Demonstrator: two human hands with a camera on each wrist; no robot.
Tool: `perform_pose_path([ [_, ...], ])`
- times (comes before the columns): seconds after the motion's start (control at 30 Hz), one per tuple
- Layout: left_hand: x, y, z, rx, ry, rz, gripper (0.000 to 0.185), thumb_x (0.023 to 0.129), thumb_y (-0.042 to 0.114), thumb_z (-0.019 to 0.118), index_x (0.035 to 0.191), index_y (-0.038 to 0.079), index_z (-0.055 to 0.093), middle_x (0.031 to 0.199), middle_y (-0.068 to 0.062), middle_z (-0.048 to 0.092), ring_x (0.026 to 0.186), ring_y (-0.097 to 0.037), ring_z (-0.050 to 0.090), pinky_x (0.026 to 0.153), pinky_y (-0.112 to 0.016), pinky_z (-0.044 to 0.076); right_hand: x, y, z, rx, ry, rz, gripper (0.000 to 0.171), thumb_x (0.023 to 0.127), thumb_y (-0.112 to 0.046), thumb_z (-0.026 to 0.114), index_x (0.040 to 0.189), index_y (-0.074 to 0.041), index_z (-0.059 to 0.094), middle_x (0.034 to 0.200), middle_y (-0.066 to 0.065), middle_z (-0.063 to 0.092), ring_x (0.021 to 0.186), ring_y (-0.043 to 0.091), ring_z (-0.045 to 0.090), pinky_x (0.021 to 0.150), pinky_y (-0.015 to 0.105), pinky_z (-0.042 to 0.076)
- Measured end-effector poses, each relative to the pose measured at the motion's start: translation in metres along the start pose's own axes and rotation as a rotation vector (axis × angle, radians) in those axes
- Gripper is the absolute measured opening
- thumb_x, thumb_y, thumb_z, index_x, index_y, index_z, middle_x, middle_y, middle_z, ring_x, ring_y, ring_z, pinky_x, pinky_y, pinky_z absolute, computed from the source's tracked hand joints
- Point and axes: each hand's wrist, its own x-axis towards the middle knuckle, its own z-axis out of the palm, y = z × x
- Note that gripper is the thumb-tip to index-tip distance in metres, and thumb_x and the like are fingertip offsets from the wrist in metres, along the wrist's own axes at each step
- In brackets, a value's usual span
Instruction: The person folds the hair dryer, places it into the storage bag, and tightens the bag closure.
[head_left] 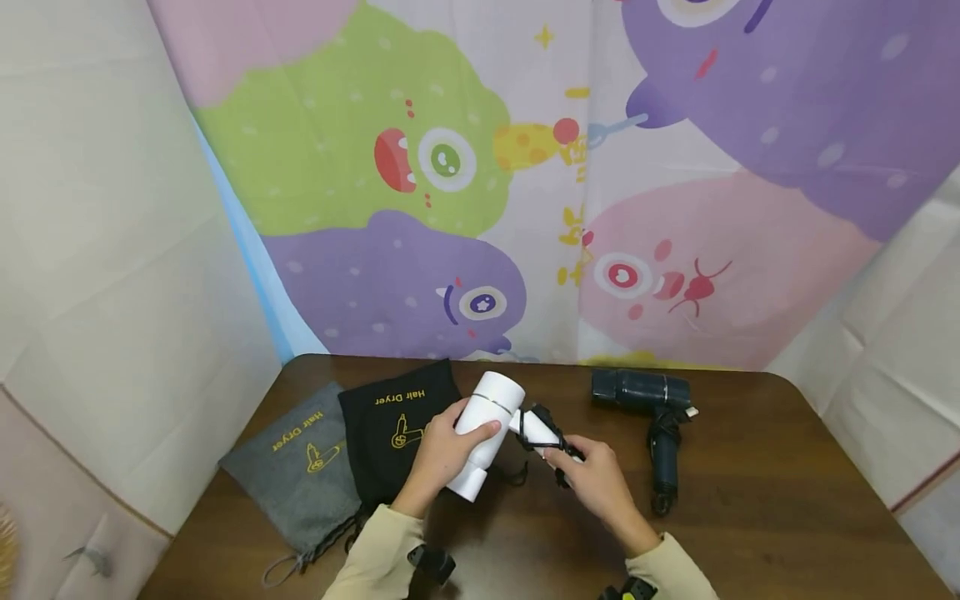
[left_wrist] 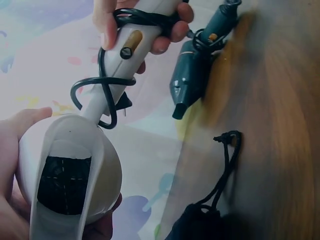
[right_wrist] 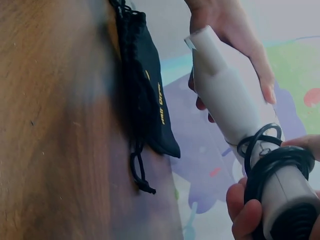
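A white hair dryer (head_left: pixel 491 414) is held up over the table between both hands. My left hand (head_left: pixel 442 450) grips its barrel, thumb across the top side. My right hand (head_left: pixel 596 477) holds the handle (left_wrist: pixel 120 65) at its lower end, where a black cord (right_wrist: pixel 280 165) is wound in loops. In the left wrist view the barrel's narrow nozzle (left_wrist: pixel 57 225) points at the camera, with a dark opening behind it. The right wrist view shows the left fingers curled round the far side of the barrel.
A black drawstring pouch (head_left: pixel 375 433) printed "Hair Dryer" and a grey one (head_left: pixel 300 467) lie left on the brown table (head_left: pixel 757 500). To the right lies a dark teal hair dryer (head_left: pixel 641 392), its cord bundled at the handle. A cartoon-print curtain (head_left: pixel 547 317) hangs behind.
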Motion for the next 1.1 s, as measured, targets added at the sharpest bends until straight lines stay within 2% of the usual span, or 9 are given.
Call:
perform_pose_path([
  [0.1, 0.0, 0.001, 0.003, -0.013, 0.004, -0.015, 0.066, 0.082, 0.043, 0.074, 0.132, 0.004, 0.058, 0.115, -0.018, 0.069, 0.084, -0.023, 0.064, 0.071, -0.036, 0.052, -0.001, 0.002, 0.001, -0.002, 0.02, 0.014, 0.024, 0.087, -0.02, 0.071, 0.101, -0.001, 0.073, 0.077, 0.006, 0.068, 0.062, 0.011, 0.056, 0.055, 0.025, 0.047],
  [0.2, -0.001, 0.003, 0.008, -0.039, 0.042, -0.043, 0.064, 0.082, 0.041, 0.075, 0.132, 0.004, 0.058, 0.115, -0.018, 0.068, 0.086, -0.024, 0.064, 0.072, -0.038, 0.052, -0.001, 0.002, 0.005, -0.004, 0.059, 0.014, 0.026, 0.088, -0.02, 0.07, 0.103, 0.001, 0.072, 0.079, 0.008, 0.068, 0.062, 0.011, 0.056, 0.054, 0.025, 0.047],
  [0.43, -0.01, 0.007, 0.036, -0.083, 0.142, -0.079, 0.066, 0.085, 0.044, 0.071, 0.135, 0.004, 0.053, 0.11, -0.019, 0.069, 0.087, -0.026, 0.066, 0.071, -0.039, 0.053, -0.006, 0.005, 0.024, 0.211, 0.107, 0.066, 0.022, 0.094, -0.016, 0.06, 0.103, 0.004, 0.062, 0.063, 0.007, 0.06, 0.051, 0.021, 0.06, 0.044, 0.03, 0.048],
  [0.5, -0.012, 0.007, 0.039, -0.084, 0.157, -0.083, 0.066, 0.085, 0.043, 0.071, 0.135, 0.004, 0.053, 0.11, -0.019, 0.069, 0.088, -0.027, 0.066, 0.071, -0.04, 0.053, -0.008, 0.006, 0.026, 0.216, 0.117, 0.065, 0.02, 0.094, -0.015, 0.059, 0.101, 0.003, 0.06, 0.061, 0.005, 0.059, 0.05, 0.02, 0.059, 0.044, 0.03, 0.048],
  [0.6, -0.014, 0.005, 0.038, -0.101, 0.158, -0.093, 0.065, 0.084, 0.04, 0.073, 0.134, 0.003, 0.054, 0.111, -0.02, 0.068, 0.088, -0.028, 0.066, 0.072, -0.041, 0.053, -0.009, 0.007, 0.027, 0.232, 0.102, 0.073, 0.02, 0.094, -0.016, 0.06, 0.1, 0.003, 0.06, 0.063, 0.005, 0.059, 0.051, 0.018, 0.057, 0.045, 0.031, 0.049],
  [0.87, -0.012, 0.003, 0.029, -0.15, 0.101, -0.099, 0.063, 0.083, 0.037, 0.075, 0.133, 0.003, 0.056, 0.113, -0.02, 0.068, 0.087, -0.026, 0.065, 0.072, -0.038, 0.053, -0.012, 0.013, 0.02, 0.159, -0.007, 0.02, 0.034, 0.093, -0.026, 0.066, 0.114, 0.0, 0.059, 0.075, 0.011, 0.063, 0.061, 0.021, 0.065, 0.052, 0.03, 0.053],
  [1.0, -0.01, 0.005, 0.028, -0.16, 0.091, -0.11, 0.066, 0.082, 0.04, 0.075, 0.134, 0.004, 0.055, 0.116, -0.019, 0.067, 0.09, -0.026, 0.065, 0.073, -0.037, 0.053, -0.012, 0.012, 0.017, 0.162, -0.013, 0.015, 0.038, 0.092, -0.028, 0.067, 0.118, 0.0, 0.057, 0.081, 0.014, 0.064, 0.064, 0.021, 0.066, 0.052, 0.031, 0.054],
  [1.1, -0.01, 0.007, 0.029, -0.187, 0.108, -0.111, 0.067, 0.081, 0.04, 0.077, 0.134, 0.005, 0.055, 0.118, -0.018, 0.067, 0.092, -0.026, 0.065, 0.074, -0.036, 0.053, -0.012, 0.01, 0.016, 0.187, -0.009, 0.029, 0.041, 0.092, -0.026, 0.067, 0.122, 0.0, 0.055, 0.085, 0.015, 0.064, 0.064, 0.018, 0.065, 0.052, 0.029, 0.054],
])
